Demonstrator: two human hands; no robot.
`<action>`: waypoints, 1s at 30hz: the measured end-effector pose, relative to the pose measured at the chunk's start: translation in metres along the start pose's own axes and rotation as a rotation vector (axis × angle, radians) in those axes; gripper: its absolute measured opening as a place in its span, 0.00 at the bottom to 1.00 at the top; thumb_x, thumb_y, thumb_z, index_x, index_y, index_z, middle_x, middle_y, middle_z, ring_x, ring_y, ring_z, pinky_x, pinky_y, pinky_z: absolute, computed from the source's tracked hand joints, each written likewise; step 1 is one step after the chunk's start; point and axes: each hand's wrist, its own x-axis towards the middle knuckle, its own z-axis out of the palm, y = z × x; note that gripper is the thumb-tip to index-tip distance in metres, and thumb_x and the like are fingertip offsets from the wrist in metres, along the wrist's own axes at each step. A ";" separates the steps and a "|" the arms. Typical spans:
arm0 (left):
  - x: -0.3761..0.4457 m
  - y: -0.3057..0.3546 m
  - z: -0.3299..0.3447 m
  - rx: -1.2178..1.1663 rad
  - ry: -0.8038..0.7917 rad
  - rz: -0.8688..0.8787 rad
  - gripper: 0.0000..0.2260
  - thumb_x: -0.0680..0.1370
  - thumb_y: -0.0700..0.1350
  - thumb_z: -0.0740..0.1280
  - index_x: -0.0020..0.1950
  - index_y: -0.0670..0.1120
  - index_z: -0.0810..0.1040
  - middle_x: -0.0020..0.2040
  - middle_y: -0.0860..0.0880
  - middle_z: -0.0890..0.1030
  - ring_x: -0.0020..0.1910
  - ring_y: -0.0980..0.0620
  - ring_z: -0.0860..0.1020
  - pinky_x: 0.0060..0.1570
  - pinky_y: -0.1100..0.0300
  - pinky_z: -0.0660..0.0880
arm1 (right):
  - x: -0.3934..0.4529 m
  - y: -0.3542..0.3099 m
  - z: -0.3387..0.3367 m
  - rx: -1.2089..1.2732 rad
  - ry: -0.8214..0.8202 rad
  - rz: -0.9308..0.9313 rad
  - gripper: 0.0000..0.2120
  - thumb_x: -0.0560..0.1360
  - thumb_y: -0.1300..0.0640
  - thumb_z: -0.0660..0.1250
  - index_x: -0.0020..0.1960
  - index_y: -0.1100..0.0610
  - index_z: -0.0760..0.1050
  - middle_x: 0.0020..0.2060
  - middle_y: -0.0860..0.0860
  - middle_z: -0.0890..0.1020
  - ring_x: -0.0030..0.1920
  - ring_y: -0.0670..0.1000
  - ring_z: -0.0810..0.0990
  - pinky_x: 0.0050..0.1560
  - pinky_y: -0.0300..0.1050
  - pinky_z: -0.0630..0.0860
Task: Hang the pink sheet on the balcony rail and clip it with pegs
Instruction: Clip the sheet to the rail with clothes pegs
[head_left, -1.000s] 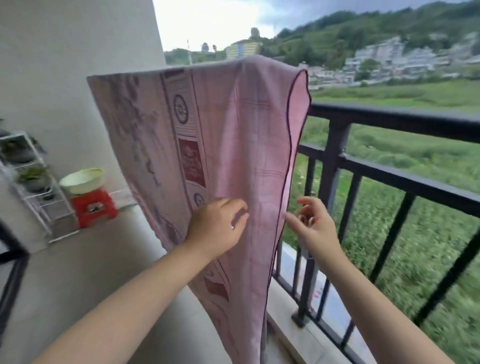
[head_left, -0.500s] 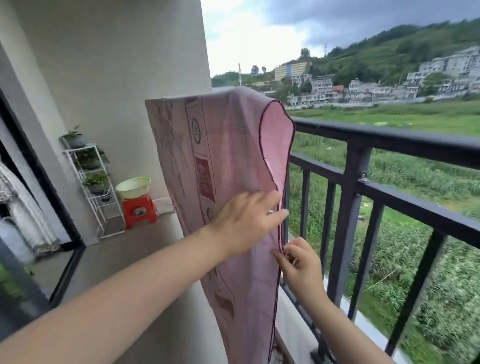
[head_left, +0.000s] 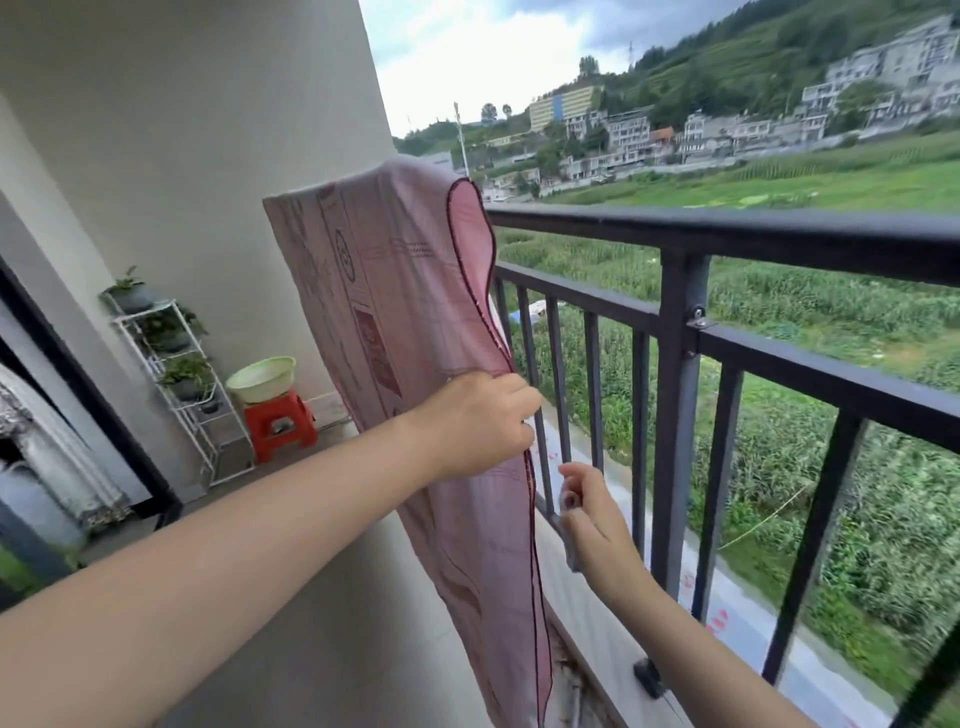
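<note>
Left hand (head_left: 475, 423) pinches the sheet (head_left: 405, 322) edge; its fingertips are hidden. Right hand (head_left: 597, 519) clenches a greyish, blurred thing, maybe a peg (head_left: 569, 525). The sheet's bottom is cut off.

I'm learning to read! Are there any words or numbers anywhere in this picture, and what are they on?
No text can be read anywhere.
Patterned pink cotton sheet: printed panels and round emblems, no legible letters.
Red marks on the ground below the black metal balcony rail: too blurred to read.
Distant yellow and blue building: too small to show any sign.
</note>
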 end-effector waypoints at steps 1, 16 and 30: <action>0.000 0.000 0.001 0.005 -0.011 0.010 0.12 0.50 0.37 0.73 0.22 0.48 0.71 0.25 0.52 0.72 0.25 0.52 0.71 0.20 0.66 0.63 | -0.002 0.001 -0.005 -0.014 -0.038 -0.003 0.17 0.66 0.58 0.50 0.54 0.50 0.64 0.38 0.48 0.67 0.33 0.46 0.65 0.35 0.37 0.64; -0.004 -0.001 0.015 0.046 0.070 0.012 0.10 0.59 0.35 0.59 0.26 0.48 0.75 0.26 0.51 0.72 0.26 0.52 0.71 0.21 0.65 0.63 | -0.014 -0.035 -0.053 -0.088 0.192 -0.175 0.16 0.65 0.70 0.72 0.48 0.55 0.75 0.40 0.45 0.75 0.37 0.37 0.77 0.36 0.24 0.73; -0.003 0.000 0.014 -0.007 0.138 0.003 0.09 0.60 0.36 0.59 0.25 0.48 0.74 0.27 0.51 0.73 0.26 0.51 0.72 0.21 0.66 0.63 | -0.007 -0.037 -0.020 0.326 0.294 -0.017 0.17 0.63 0.72 0.72 0.35 0.49 0.78 0.28 0.48 0.76 0.27 0.39 0.72 0.32 0.28 0.69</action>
